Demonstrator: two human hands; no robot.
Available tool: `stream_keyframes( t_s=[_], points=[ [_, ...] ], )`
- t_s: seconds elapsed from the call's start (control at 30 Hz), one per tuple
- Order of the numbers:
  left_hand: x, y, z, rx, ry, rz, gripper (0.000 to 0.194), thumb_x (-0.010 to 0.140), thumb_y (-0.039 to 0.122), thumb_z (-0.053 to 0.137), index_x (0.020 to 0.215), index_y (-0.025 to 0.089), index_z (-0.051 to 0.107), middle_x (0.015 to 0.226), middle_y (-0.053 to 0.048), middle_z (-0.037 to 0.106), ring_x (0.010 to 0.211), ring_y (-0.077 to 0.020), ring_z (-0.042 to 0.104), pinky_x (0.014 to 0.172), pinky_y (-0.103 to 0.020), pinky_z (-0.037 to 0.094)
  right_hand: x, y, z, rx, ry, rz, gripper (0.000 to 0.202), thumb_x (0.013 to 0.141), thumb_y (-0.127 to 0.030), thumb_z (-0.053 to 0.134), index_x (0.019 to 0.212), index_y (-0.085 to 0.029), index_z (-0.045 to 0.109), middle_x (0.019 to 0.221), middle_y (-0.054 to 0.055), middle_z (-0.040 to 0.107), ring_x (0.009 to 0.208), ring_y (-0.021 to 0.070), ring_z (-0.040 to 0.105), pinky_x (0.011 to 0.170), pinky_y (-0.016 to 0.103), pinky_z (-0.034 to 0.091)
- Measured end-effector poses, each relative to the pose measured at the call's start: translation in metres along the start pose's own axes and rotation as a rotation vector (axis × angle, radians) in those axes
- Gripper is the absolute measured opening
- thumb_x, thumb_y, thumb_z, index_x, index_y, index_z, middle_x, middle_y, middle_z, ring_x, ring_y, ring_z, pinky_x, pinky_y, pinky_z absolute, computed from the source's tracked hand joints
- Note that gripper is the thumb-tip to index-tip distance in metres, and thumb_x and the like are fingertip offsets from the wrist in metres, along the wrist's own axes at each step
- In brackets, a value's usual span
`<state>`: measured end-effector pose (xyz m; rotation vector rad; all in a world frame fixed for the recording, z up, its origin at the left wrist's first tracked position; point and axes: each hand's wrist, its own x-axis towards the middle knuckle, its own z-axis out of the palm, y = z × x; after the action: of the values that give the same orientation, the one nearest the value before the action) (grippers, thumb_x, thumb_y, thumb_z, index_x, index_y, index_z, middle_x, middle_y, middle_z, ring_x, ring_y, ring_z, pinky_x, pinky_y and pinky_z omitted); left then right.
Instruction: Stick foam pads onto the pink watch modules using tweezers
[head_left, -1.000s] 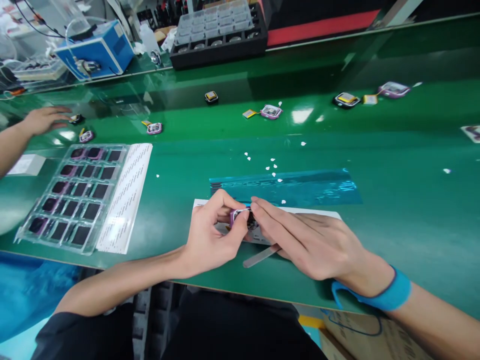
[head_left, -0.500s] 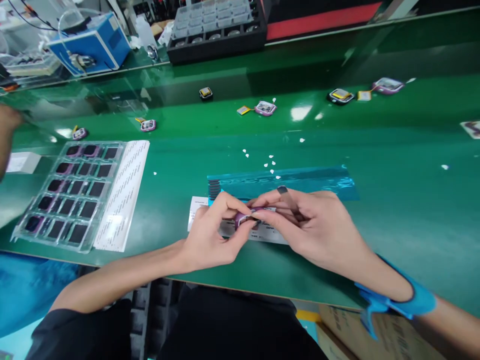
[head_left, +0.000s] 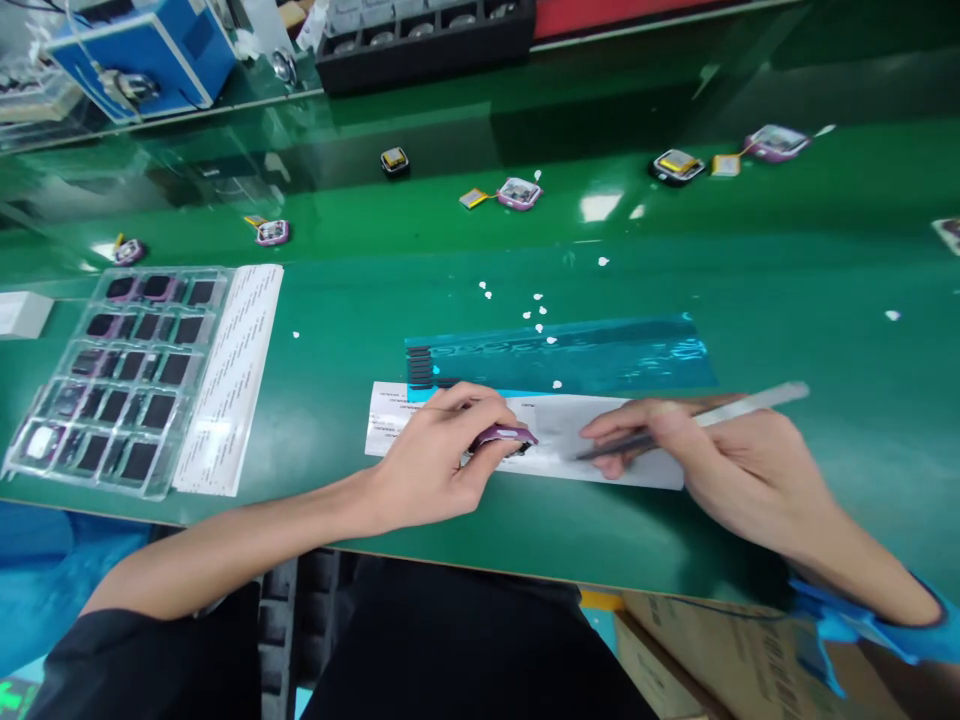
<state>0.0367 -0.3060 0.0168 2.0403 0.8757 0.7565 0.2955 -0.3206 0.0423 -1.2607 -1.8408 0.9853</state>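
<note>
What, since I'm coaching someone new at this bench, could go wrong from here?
The left hand pinches the purple case at a tilt, so it might slip free.
The slender tool in the right hand points toward the case; a slip could scratch it.
Small white pieces lie loose on the green bench near the blue film; a brush of the hand could scatter them.

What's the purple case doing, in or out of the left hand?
In: the left hand pinches the purple case between thumb and fingers.
</note>
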Motion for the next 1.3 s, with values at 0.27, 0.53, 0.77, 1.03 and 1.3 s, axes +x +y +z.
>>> stream_keyframes(
  t_s=[0.27,0.53,0.77,1.03,1.3],
  points=[
    [0.001,0.002,-0.003,0.018,-0.042,-0.028,0.013,0.105,0.017,0.059,0.109,0.018,0.071,0.114,-0.013,0.077,0.125,-0.0281,0.07,0.093,-0.04,0.062,0.003,0.001,0.001,0.081,-0.066,0.074,0.052,0.101,-0.054,0.07,0.06,-0.024,0.077,0.075,0.007,0.08,0.064,0.0213,0.078,0.06,0.022,0.066],
    [0.002,0.003,-0.002,0.031,-0.055,-0.022,0.013,0.105,0.016,0.059,0.106,0.02,0.071,0.108,-0.011,0.079,0.131,-0.0289,0.069,0.099,-0.042,0.062,0.01,0.006,-0.008,0.168,-0.209,0.164,0.047,0.1,-0.055,0.072,0.065,-0.024,0.081,0.08,0.008,0.081,0.076,0.0232,0.081,0.068,0.026,0.069],
    [0.003,-0.001,0.0,0.027,-0.03,-0.011,0.011,0.105,0.018,0.058,0.105,0.02,0.069,0.107,-0.012,0.078,0.126,-0.0279,0.071,0.095,-0.04,0.062,0.017,0.02,-0.012,0.159,-0.384,0.195,0.054,0.104,-0.068,0.059,0.081,-0.027,0.085,0.082,0.006,0.081,0.075,0.0225,0.08,0.065,0.032,0.069],
    [-0.001,0.002,0.0,-0.178,0.097,0.017,0.008,0.102,0.019,0.064,0.105,0.019,0.071,0.098,-0.008,0.084,0.095,-0.0228,0.083,0.079,-0.03,0.065,0.028,-0.017,-0.027,0.133,0.094,0.098,0.045,0.096,-0.059,0.077,0.068,-0.024,0.081,0.074,0.008,0.076,0.064,0.0203,0.074,0.055,0.032,0.062],
    [0.003,0.013,-0.008,-0.6,-0.053,-0.276,0.028,0.088,0.02,0.078,0.115,0.014,0.073,0.093,-0.007,0.083,0.081,-0.0234,0.085,0.069,-0.027,0.07,0.031,-0.054,0.014,0.1,0.097,-0.057,0.043,0.108,-0.047,0.062,0.073,-0.026,0.073,0.072,0.003,0.074,0.057,0.017,0.072,0.05,0.03,0.063]
  ],
)
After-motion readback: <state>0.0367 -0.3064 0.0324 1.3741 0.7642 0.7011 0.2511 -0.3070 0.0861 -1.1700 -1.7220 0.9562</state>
